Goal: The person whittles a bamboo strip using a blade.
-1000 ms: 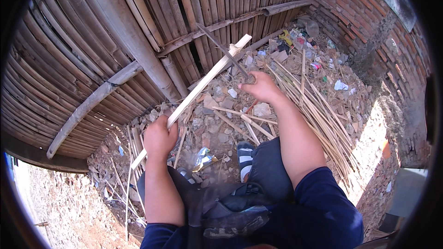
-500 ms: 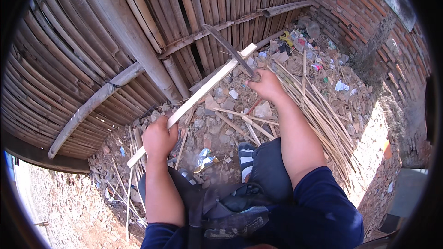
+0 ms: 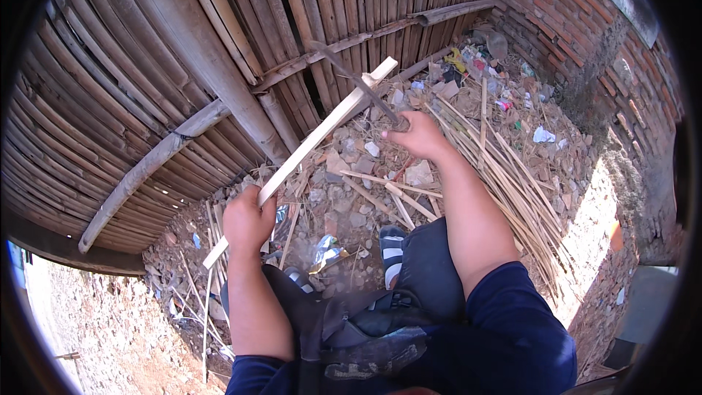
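My left hand is closed around the near part of a long, pale bamboo strip, which slants up and away to the right. In my right hand is the handle of a machete with a dark, slightly blurred blade. The blade crosses the strip near its far end, its tip pointing up to the left toward the bamboo wall. Right by the blade, a small raised sliver or notch shows on the strip's edge. My right fingers wrap the handle, so most of it is hidden.
A bamboo wall with a cross pole rises on the left and ahead. A brick wall stands at the right. Thin bamboo strips lie piled beside my right forearm. Rubble and litter cover the ground, with a shiny wrapper near my feet.
The machete blade has slid down along the strip toward me, and a raised sliver now shows beside it. The strip's far end has shifted slightly up and left.
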The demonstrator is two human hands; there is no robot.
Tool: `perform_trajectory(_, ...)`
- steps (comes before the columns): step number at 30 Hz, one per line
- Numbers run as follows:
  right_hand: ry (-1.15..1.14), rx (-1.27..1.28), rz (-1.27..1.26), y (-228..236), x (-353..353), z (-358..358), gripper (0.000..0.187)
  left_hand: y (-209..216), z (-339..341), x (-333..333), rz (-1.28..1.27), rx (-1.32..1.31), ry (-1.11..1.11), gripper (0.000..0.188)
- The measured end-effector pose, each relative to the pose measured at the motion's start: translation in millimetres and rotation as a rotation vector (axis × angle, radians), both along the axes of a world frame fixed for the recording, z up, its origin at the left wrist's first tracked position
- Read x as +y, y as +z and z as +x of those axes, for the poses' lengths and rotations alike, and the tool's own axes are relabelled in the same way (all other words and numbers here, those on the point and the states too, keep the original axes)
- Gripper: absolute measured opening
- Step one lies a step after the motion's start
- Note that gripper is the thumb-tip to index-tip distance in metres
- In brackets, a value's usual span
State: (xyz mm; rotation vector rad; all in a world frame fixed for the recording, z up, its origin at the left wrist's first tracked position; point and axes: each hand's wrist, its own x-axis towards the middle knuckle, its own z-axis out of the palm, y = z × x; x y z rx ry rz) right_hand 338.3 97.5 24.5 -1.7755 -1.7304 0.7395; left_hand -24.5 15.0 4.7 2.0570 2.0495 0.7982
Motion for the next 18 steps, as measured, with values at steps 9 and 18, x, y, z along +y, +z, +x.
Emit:
perform_trajectory(9,0.139,-0.090,-0.047,8,-10,-36,0.059,-8,5,2,0.062,-0.018,-0.004,0.030)
perform_trajectory(18,0.168,0.046,-0.113,-4,0,-9,0.051,-3,7,1,0.142,0.027,0.002,0.027)
